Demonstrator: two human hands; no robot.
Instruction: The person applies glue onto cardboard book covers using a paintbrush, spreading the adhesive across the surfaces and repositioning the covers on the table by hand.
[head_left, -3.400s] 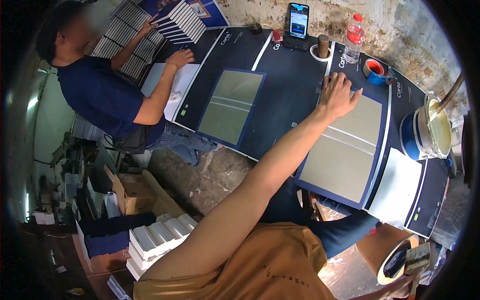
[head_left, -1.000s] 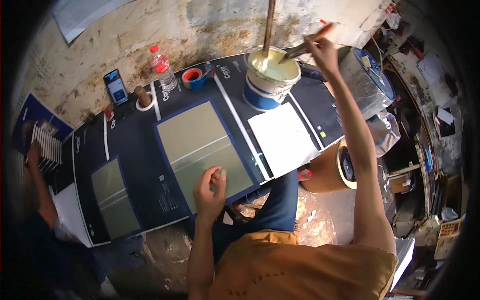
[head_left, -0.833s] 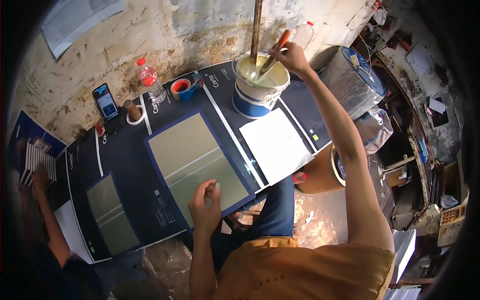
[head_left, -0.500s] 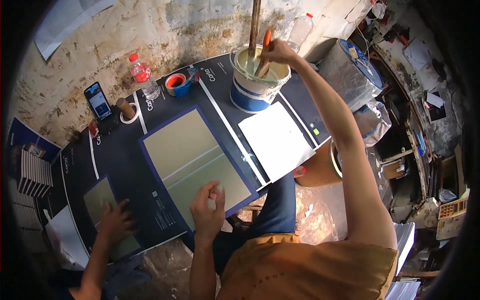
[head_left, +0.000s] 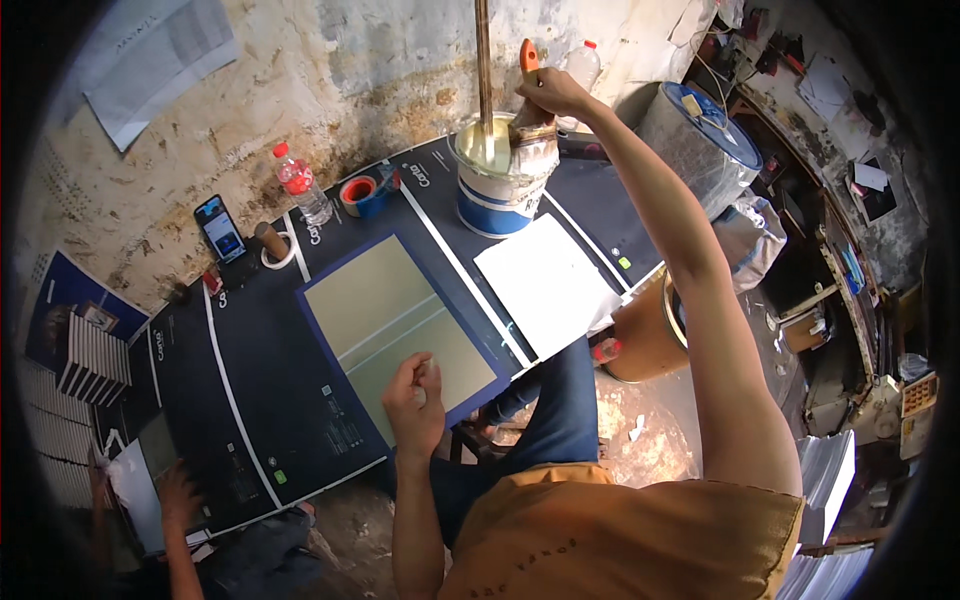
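Observation:
My right hand [head_left: 552, 92] grips a wide paintbrush [head_left: 533, 122] with an orange-ended handle. Its bristles are down at the right rim of a white and blue bucket [head_left: 490, 205] coated inside with pale paste. A long wooden stick [head_left: 485, 70] stands in the same bucket. Loosely curled, with nothing visible in it, my left hand [head_left: 415, 405] is over the lower part of a book cover [head_left: 375, 290]. That cover is a blue-edged sheet bearing two beige boards and a narrow strip between them. White sheets [head_left: 545, 285] lie to its right, below the bucket.
A co-worker's hand [head_left: 178, 497] is at the table's left end, near stacked books [head_left: 95, 360]. Along the wall stand a phone [head_left: 220, 230], a water bottle [head_left: 300, 185] and tape rolls [head_left: 360, 192]. A blue-lidded drum [head_left: 700, 140] stands right of the dark table [head_left: 260, 370].
My right hand has lifted the brush partly out of the bucket, against its right rim. The co-worker's hand and smaller cover have shifted left. My left hand stays over the large cover.

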